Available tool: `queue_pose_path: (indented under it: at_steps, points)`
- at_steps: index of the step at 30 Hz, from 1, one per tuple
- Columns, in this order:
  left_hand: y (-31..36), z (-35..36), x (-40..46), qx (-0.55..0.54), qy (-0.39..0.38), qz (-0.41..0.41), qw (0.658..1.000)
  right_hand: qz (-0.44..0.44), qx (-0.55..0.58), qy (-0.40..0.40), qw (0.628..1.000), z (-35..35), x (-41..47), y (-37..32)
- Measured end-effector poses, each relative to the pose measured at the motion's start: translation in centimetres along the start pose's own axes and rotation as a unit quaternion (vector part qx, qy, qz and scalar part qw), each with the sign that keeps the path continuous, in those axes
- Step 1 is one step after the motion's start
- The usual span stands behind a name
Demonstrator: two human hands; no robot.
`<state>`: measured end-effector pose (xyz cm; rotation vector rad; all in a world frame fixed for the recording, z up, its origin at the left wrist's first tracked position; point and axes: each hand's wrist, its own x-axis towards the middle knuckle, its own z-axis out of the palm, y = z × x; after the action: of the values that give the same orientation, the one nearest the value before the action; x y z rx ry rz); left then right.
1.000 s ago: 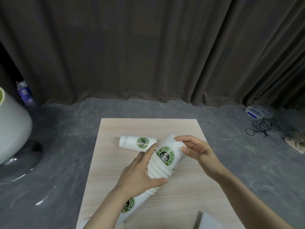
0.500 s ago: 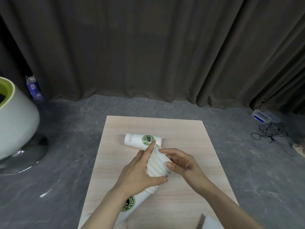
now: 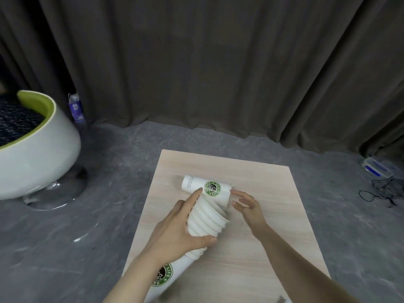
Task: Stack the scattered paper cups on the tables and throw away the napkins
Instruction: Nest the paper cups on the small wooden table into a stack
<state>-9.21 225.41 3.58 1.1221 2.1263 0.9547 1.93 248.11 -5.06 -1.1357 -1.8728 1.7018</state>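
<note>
Now: stack [image 3: 206, 217] gripped by left hand [image 3: 175, 230], fingers and thumb curled round it, mouth aimed toward 1 o'clock, likely so next cup can be slid in; loose cup [image 3: 206, 189] lying on its side on table [image 3: 273, 248], at 12 o'clock of stack; right hand [image 3: 249, 206] held at cup's rim, fingers relaxed, nothing gripped; no napkins seen.

We seem to be in a curtained-off indoor room, perhaps a studio or lounge: a dark brown curtain [image 3: 207, 62] closes the whole back, the floor [image 3: 109, 171] is mottled grey, a white and green tub chair [image 3: 37, 154] stands left of the pale wood worktop [image 3: 273, 215], and loose black cables [image 3: 384, 191] lie at the right.
</note>
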Motion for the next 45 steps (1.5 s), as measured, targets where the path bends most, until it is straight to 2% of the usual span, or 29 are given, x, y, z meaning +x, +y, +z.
queue_pose_path:
  at_steps: [6, 10, 14, 29, 39, 45]
  points:
    - [-1.5, -1.3, -1.3, 0.02, 0.015, -0.037, 0.999, -0.013, 0.038, -0.044, 0.998, 2.5, 2.5, 0.4]
    - [-2.4, -2.0, -2.0, 0.02, 0.031, -0.053, 0.998, -0.009, 0.003, -0.017, 1.0, 3.4, 3.3, 1.3]
    - [-2.9, -2.4, -2.2, 0.02, 0.036, -0.055, 0.998, -0.006, 0.032, 0.004, 0.999, 3.1, 2.9, 0.6]
    - [0.2, -0.7, 0.4, 0.008, 0.021, -0.003, 1.0, -0.196, 0.055, -0.005, 0.979, -4.8, -2.3, -12.1]
    - [1.0, -0.3, 1.4, 0.017, 0.012, 0.018, 1.0, -0.26, 0.063, 0.044, 0.963, -6.2, -3.7, -14.7]
    - [1.2, -0.4, 2.0, 0.019, 0.004, 0.023, 1.0, -0.257, 0.058, 0.044, 0.964, -6.3, -4.8, -15.7]
